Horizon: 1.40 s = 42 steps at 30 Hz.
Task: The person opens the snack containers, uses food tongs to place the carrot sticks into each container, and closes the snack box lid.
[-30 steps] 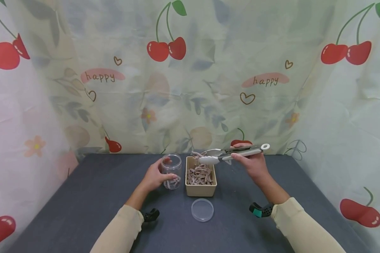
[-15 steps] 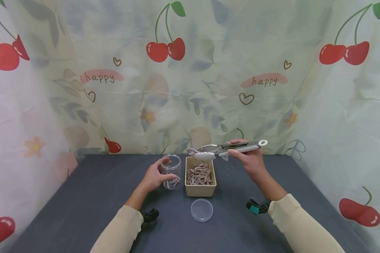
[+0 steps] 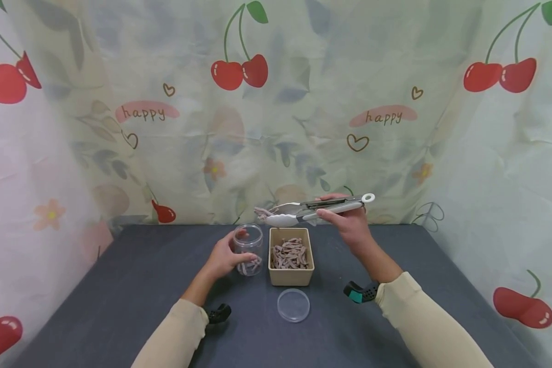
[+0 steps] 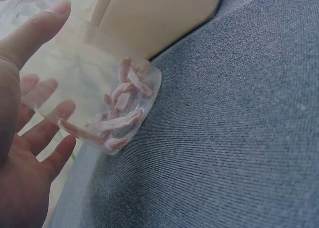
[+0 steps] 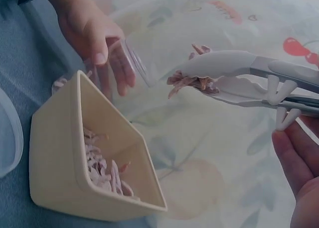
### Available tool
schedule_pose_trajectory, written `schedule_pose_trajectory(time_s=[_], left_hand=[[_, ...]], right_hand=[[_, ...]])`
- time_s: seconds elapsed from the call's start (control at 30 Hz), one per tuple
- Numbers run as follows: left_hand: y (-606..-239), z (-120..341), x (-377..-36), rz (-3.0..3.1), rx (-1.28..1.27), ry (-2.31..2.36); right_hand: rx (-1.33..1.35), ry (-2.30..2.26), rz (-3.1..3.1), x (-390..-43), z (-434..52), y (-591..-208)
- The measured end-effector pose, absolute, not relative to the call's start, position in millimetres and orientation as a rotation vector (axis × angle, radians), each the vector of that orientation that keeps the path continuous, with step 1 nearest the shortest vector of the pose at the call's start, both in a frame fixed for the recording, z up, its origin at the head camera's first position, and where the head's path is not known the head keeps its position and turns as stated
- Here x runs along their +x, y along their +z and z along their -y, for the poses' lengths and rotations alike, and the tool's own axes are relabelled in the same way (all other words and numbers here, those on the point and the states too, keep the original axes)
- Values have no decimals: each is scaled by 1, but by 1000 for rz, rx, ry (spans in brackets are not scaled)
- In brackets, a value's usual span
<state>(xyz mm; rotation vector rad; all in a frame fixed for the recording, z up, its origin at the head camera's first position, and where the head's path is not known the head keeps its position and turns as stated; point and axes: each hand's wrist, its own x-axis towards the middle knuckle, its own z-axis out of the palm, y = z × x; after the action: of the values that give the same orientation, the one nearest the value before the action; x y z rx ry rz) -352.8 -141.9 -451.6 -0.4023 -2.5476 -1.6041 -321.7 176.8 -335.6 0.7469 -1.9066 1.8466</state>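
My left hand (image 3: 224, 257) holds a clear jar (image 3: 253, 248) upright on the table, thumb on one side and fingers on the other. A few pale, powdery brownish strips (image 4: 122, 108) lie at the jar's bottom. My right hand (image 3: 351, 227) grips grey-and-white tongs (image 3: 324, 207). Their scalloped tips pinch a small bunch of the same strips (image 5: 192, 81), which sticks out close above and just right of the jar's open mouth. Below the tongs stands a beige rectangular box (image 3: 292, 278) with many more strips (image 3: 290, 254) inside.
A round clear lid (image 3: 293, 305) lies flat in front of the box. The dark blue cloth-covered table (image 3: 156, 276) ends at a printed curtain (image 3: 276, 128) behind, with more curtain at both sides. Black bands are on both wrists.
My right hand has carried the tongs and the pinched strips left and slightly up, from over the box's back edge to near the jar's mouth. The left hand and jar stay put.
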Motion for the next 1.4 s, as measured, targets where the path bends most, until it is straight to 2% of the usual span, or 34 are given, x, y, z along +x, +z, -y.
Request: schedule_pose_trajectory(time_s=[0.6,1.0,1.23,1.4], left_hand=[[-450,142,-352,2557,-404,-1587],[-451,143,-353,2570,-377,-1552],[-452,143,-351,2570,-377,-1564],[-451,143,-352,2557,-372,-1549]], right_hand=[[784,1952,1969,-337,-144,-336],[701,1919,2124,-345,-123,-335],[658,1909,2220,-344,-116,-338],[658,1896,2247,-331,-113,-325]])
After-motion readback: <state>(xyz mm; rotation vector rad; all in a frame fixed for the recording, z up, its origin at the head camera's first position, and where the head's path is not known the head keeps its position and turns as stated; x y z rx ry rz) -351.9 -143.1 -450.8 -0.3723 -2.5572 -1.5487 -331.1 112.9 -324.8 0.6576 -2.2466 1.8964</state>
